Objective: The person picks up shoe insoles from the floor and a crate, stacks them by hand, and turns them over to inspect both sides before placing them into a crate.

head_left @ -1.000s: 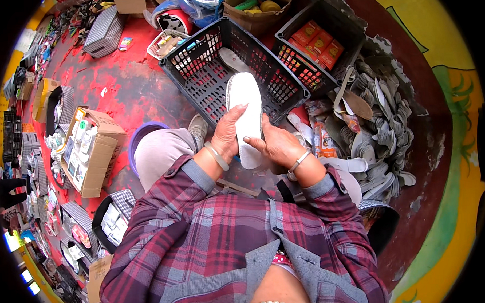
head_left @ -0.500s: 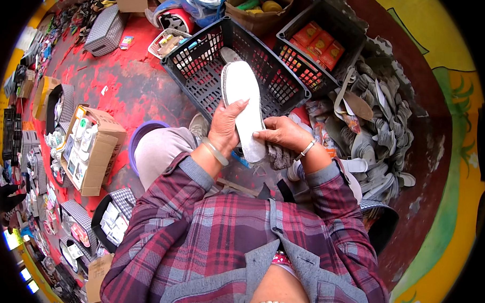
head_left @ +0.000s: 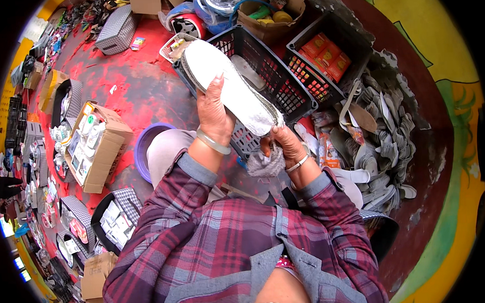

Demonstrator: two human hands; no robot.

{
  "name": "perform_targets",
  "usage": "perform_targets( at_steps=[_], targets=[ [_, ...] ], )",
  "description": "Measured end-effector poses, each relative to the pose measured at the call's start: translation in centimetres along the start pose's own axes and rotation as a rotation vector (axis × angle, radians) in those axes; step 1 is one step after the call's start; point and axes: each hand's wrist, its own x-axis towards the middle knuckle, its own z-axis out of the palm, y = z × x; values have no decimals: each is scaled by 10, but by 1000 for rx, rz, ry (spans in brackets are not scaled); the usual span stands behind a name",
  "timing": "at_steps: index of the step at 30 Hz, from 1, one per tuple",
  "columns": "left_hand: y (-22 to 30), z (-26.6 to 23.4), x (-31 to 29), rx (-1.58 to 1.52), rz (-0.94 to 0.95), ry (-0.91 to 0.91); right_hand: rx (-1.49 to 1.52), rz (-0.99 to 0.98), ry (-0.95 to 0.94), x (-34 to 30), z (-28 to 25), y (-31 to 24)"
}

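A white shoe sole [head_left: 232, 90] with a dark grey edge slants across in front of me, its wide toe end up to the left. My left hand [head_left: 214, 114] grips it near the middle, thumb lying on the white face. At the narrow heel end my right hand [head_left: 290, 145] pinches the edge. Grey knitted cloth [head_left: 266, 163] hangs just under the right fingers; whether they hold it as well I cannot make out. Beyond the sole stands a black plastic crate [head_left: 290, 84] with a greyish sole [head_left: 248, 71] inside.
A second black crate [head_left: 363, 46] holds orange-red boxes [head_left: 326, 56]. A heap of grey soles [head_left: 384, 146] lies along the wall at the right. On the left are a purple basin [head_left: 141, 152], a cardboard box [head_left: 111, 142] of packaged goods and several checked bins.
The white sole has tilted, its toe end swinging left and toward me. My right hand has shifted down to the heel tip, and the grey cloth shows more fully below it.
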Motion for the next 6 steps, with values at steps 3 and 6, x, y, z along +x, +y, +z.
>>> perform_targets(
  at_steps=[3,6],
  targets=[
    [0,3,-4,45,77,-24,-154,-75,169,10,5,0],
    [0,7,-6,117,121,-62,-174,-103,182,16,8,-8]
  ],
)
